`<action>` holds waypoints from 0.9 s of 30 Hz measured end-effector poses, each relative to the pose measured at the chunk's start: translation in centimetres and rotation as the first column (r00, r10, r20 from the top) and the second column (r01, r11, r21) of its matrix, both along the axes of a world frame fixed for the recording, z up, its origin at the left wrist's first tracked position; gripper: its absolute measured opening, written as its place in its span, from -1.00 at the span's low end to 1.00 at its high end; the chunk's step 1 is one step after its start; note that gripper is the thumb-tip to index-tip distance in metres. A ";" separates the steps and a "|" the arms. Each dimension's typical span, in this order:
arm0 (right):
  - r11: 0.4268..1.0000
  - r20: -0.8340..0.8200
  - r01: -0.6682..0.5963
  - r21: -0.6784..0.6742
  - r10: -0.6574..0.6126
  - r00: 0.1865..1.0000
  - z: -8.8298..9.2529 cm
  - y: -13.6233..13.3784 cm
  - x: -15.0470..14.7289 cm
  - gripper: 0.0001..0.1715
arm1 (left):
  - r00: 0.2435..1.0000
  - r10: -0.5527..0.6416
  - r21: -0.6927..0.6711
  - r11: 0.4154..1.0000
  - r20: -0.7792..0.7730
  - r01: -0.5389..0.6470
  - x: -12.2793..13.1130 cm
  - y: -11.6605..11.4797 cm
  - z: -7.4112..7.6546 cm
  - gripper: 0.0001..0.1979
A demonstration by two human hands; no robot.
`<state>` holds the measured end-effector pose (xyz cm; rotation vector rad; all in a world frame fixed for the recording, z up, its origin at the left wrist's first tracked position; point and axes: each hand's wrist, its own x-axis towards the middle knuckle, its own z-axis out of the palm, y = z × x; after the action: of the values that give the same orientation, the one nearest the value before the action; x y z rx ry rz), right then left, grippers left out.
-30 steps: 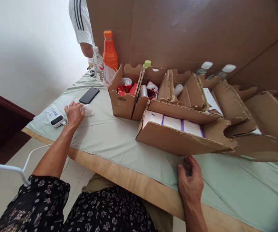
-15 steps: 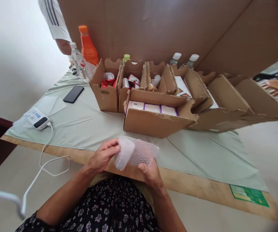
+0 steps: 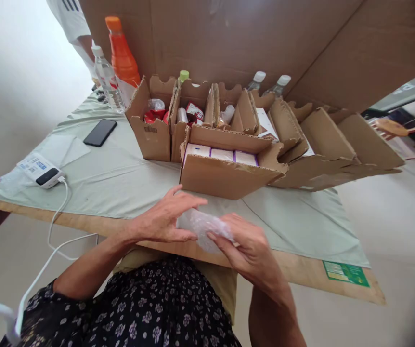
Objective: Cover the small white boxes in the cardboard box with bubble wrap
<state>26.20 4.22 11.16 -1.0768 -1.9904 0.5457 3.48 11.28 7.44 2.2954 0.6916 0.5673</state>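
A small piece of bubble wrap [image 3: 202, 226] is held over the table's front edge between both hands. My left hand [image 3: 166, 219] pinches its left side, thumb below and fingers stretched over the top. My right hand [image 3: 249, 248] grips its right side with curled fingers. Just beyond stands a low cardboard box [image 3: 225, 176] with white, purple-edged packs inside.
Several open cardboard boxes [image 3: 151, 132] with red packets and small items line the back, before a tall cardboard sheet. An orange bottle [image 3: 121, 53], water bottles, a black phone [image 3: 99, 132] and a white device [image 3: 41, 171] with a cable lie left. Another person's sleeve [image 3: 68, 17] shows at top left.
My left hand left the table's left side and my right left the front edge; both now hold the bubble wrap, which has gone from an open roll to a crumpled wad.
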 end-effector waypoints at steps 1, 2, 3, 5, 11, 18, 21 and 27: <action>0.999 -0.015 0.044 0.026 -0.043 0.999 0.4 -0.7 0.9 -0.81 | 0.998 -0.031 -0.047 0.998 -0.047 0.029 0.0 0.5 -0.5 -0.64; 0.991 -0.047 0.128 0.039 -0.127 0.991 0.5 -1.5 2.0 -0.87 | 0.995 -0.042 -0.088 0.996 -0.094 0.034 -0.3 0.9 -1.1 -0.81; 0.969 -0.096 0.245 0.039 -0.241 0.966 0.4 -2.4 3.1 -0.92 | 0.990 -0.035 -0.119 0.993 -0.136 0.018 -0.7 1.2 -1.7 -0.88; 0.866 -0.202 0.500 -0.008 -0.491 0.847 -0.6 -4.3 5.5 -0.94 | 0.982 -0.001 -0.189 0.981 -0.190 -0.035 -2.0 1.3 -2.5 -0.84; 0.672 -0.267 0.714 -0.196 -0.737 0.621 -5.2 -6.6 9.7 -0.75 | 0.964 0.111 -0.529 0.818 -0.241 -0.227 -7.1 0.9 -1.2 -0.76; 0.610 -0.076 0.748 -0.260 -0.785 0.614 -11.0 -3.0 11.0 -0.44 | 0.847 0.351 -0.173 0.878 -0.399 -0.445 -6.2 3.1 -1.6 -0.66; 0.522 0.101 0.853 -0.011 -0.848 0.520 -12.9 -2.7 12.2 -0.12 | 0.683 0.620 0.263 0.784 -0.385 -0.563 -4.7 2.1 -3.4 -0.53; 0.663 0.287 0.689 0.292 -0.748 0.598 -11.4 -2.3 7.0 -0.21 | 0.838 0.521 0.478 0.785 -0.164 -0.395 -0.4 -3.3 -6.1 -0.35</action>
<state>33.21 1.90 -0.20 -1.8610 -1.6351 -0.2898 3.12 8.00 1.38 2.6534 1.4313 0.6625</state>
